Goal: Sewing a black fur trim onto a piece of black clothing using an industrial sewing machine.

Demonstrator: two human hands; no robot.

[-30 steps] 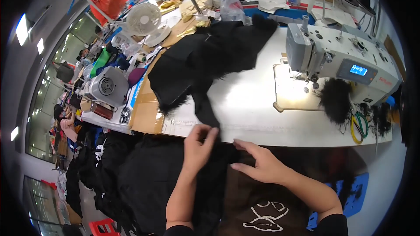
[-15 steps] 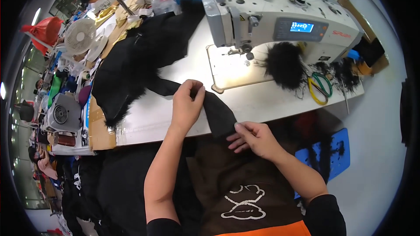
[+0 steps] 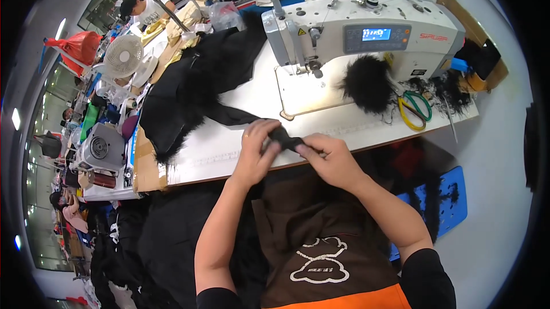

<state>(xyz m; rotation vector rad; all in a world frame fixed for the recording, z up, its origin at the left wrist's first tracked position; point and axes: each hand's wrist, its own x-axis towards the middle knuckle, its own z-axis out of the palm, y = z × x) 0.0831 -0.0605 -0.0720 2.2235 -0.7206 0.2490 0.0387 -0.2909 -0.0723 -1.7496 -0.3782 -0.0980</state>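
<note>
1. While both hands are working above the near edge of the white desk (image 3: 344, 126), a black fabric strip (image 3: 285, 139) is bunching between them.
2. The left hand (image 3: 256, 151) is pinching the strip, thumb nearly meeting fingers; the right hand (image 3: 332, 163) is gripping its right end just beside, thumb on top.
3. Handling seems to be only partway along: the strip is looking folded or crumpled, and no finished seam is showing.
4. Leftward and farther off, the strip is reaching a furry-edged black garment piece (image 3: 197, 80); whether it is joined there, I cannot tell.
5. On the far right, a sewing machine (image 3: 372, 34) is standing with its display lit; the strip is lying clear of its needle, so stitching here appears undone.
6. A black fur bundle (image 3: 368, 84) and yellow-and-green-handled scissors (image 3: 415, 111) are crowding the desk's right side, but nothing is blocking the hands.
</note>
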